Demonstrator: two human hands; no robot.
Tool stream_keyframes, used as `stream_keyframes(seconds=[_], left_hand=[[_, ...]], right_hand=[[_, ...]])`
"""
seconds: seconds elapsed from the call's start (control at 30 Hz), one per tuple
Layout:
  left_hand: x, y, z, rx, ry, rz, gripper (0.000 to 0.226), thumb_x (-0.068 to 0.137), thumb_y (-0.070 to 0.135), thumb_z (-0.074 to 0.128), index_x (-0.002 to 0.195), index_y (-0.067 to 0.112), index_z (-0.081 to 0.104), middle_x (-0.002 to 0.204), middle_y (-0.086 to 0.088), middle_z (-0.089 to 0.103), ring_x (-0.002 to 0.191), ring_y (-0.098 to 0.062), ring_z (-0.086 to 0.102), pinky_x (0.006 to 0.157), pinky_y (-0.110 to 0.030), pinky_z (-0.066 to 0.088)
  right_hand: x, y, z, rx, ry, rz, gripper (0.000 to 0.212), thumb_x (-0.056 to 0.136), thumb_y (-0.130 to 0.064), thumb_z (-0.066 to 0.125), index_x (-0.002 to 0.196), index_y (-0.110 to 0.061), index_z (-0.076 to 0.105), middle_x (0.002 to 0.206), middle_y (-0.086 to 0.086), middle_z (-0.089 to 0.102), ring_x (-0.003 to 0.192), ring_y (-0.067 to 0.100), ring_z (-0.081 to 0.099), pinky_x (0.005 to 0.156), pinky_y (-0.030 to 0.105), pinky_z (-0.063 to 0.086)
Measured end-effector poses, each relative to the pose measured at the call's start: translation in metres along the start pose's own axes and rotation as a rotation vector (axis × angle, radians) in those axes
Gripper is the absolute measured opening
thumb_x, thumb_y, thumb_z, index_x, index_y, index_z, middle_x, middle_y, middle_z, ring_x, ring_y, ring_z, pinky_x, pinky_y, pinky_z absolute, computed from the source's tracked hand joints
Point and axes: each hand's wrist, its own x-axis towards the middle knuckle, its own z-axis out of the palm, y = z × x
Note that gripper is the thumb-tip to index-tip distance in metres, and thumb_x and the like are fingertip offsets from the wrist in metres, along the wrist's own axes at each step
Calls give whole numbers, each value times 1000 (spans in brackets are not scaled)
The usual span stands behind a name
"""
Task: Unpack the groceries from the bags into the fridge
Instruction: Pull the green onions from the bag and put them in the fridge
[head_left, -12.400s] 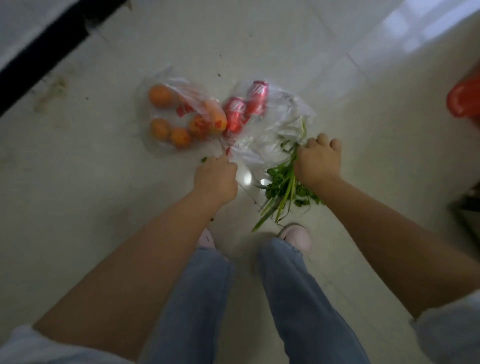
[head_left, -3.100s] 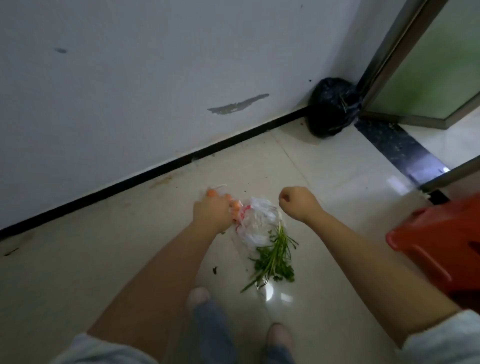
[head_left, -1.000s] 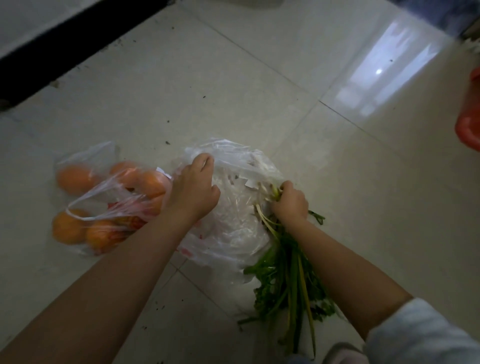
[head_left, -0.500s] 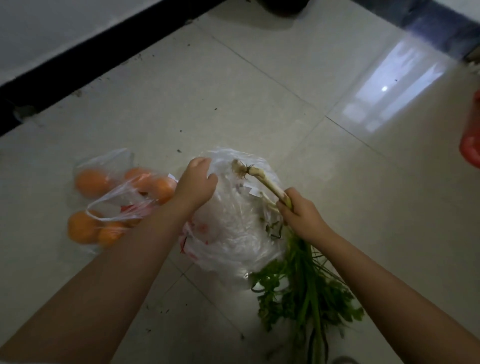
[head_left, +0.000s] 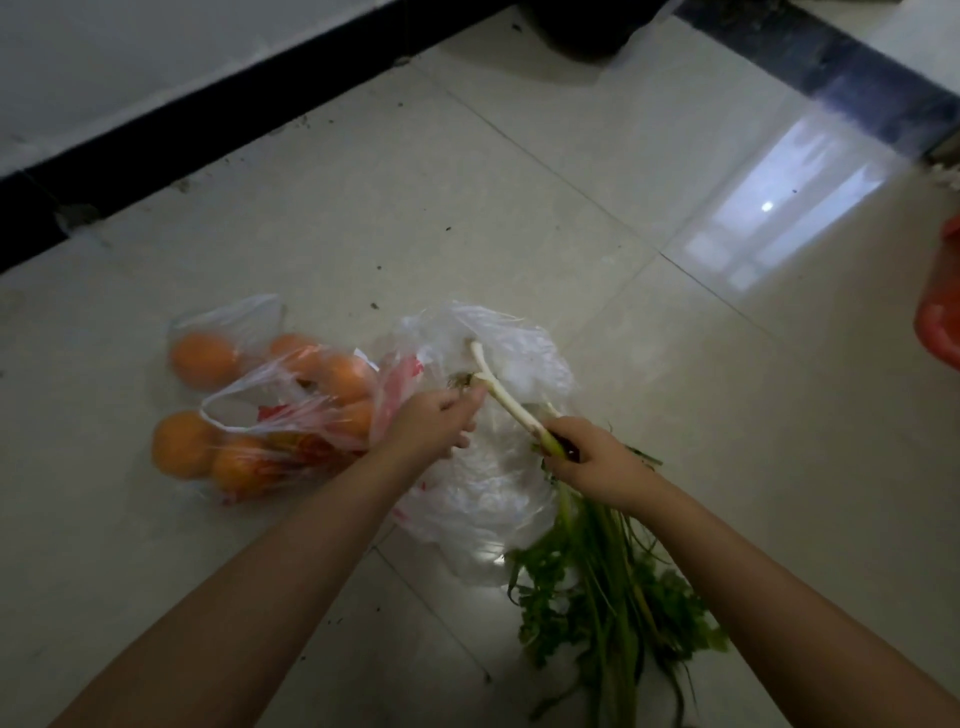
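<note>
The bunch of greens (head_left: 597, 571) hangs above the tiled floor (head_left: 519, 182), its leafy ends trailing low toward the near edge of the view and its pale white stalks (head_left: 506, 402) pointing up and away. The right hand (head_left: 592, 462) is closed around the bunch where white turns to green. The left hand (head_left: 431, 426) is curled at the root end of the stalks, fingertips touching them; whether it also pinches plastic I cannot tell. Directly behind the stalks lies a crumpled clear plastic bag (head_left: 493, 493) with red print, open and slumped on the floor. Touching its left side is a second clear bag (head_left: 249, 415) holding at least 5 oranges (head_left: 182, 444), its looped handle lying loose on top. A black skirting strip (head_left: 234, 114) runs along the white wall beyond. A red plastic object (head_left: 940, 322) shows at the right edge.
</note>
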Motion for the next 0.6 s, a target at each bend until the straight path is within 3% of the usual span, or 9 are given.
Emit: stream_keyframes(seconds=[0.07,0.17,0.23,0.27,0.33,0.4,0.5,0.6], left_hand=[[-2,4,14,-223,-86,-76,22,95,33,50,81,18,58,78,-1,60,68,-10,57,62,-23,44],[1,4,29,-431,-38,-109,25,98,15,46,116,1,56,78,0,58,70,-9,56,65,-21,44],[2,2,33,-515,9,-123,30,100,9,41,126,-4,48,76,-3,54,69,-11,54,64,-22,45],[3,1,33,-560,28,-132,30,100,8,38,126,-3,46,76,-4,53,69,-12,53,64,-23,46],[1,-4,31,-634,38,-143,22,102,6,32,120,2,45,75,-7,52,70,-16,54,65,-28,48],[-3,-8,30,-627,21,-136,16,102,4,29,104,3,45,73,-8,51,69,-17,55,66,-30,47],[-7,-11,30,-620,-26,-129,31,102,3,26,80,7,47,74,-9,50,70,-18,54,65,-30,46],[-6,-13,30,-662,-5,-149,33,102,3,25,78,10,46,73,-9,50,70,-18,54,65,-31,46]], right_hand=[[-5,-2,5,11,-5,-52,22,86,-4,57,104,-14,62,74,-13,49,69,7,50,73,25,40],[-15,0,6,62,-40,-54,37,86,-8,60,123,-16,58,86,-12,57,70,-8,54,69,1,40],[-23,9,7,14,-99,-27,34,90,-9,55,123,-12,59,96,-4,64,73,-8,53,65,-2,38],[-25,16,7,7,-76,17,30,92,-11,51,120,-9,62,104,2,67,81,0,58,68,3,39],[-25,36,7,73,62,200,25,93,-12,49,105,0,69,106,12,70,93,18,63,82,22,46],[-19,56,7,184,167,425,28,93,-15,49,76,-1,67,83,19,65,83,28,61,81,36,49],[-6,61,15,313,28,592,36,94,-27,49,63,-12,56,67,7,58,72,24,58,65,29,46],[8,47,24,294,-135,580,35,94,-26,50,61,-13,54,60,4,54,50,12,52,52,20,42]])
